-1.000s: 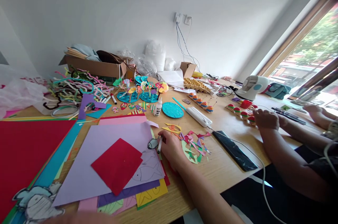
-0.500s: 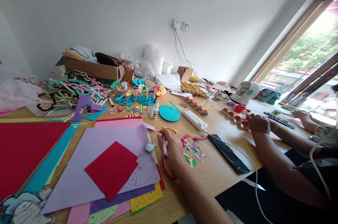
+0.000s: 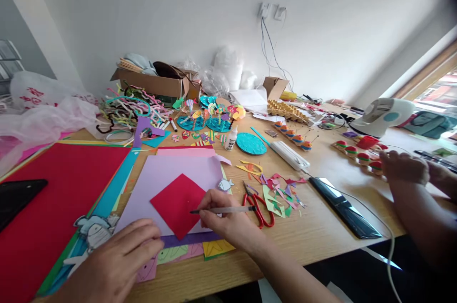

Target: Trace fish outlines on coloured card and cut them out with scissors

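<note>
My right hand [image 3: 232,229] grips a slim pen [image 3: 232,209] over the right side of a red paper square [image 3: 174,207], the dark tip pointing left. The red square lies on a lilac sheet [image 3: 143,191], on top of more coloured sheets. My left hand [image 3: 123,257], fingers stretched out, rests at the lower left of the lilac sheet, holding nothing. Left of it is a drawn sea-animal cutout [image 3: 95,232], partly hidden. A small paper fish [image 3: 225,184] lies above my right hand. Red-handled scissors [image 3: 262,217] lie to its right.
Paper scraps [image 3: 282,193] and a black pouch-like object [image 3: 344,210] lie to the right. Behind are a glue bottle [image 3: 231,140], a blue disc [image 3: 251,143] and pipe cleaners [image 3: 139,105]. Another person's hand [image 3: 405,168] is by colourful small crafts [image 3: 363,157]. A phone [image 3: 21,196] lies far left.
The view has turned left. My left hand has come into view. My right hand has moved left with the pen, from beside the sheets to over the red square, uncovering the scissors.
</note>
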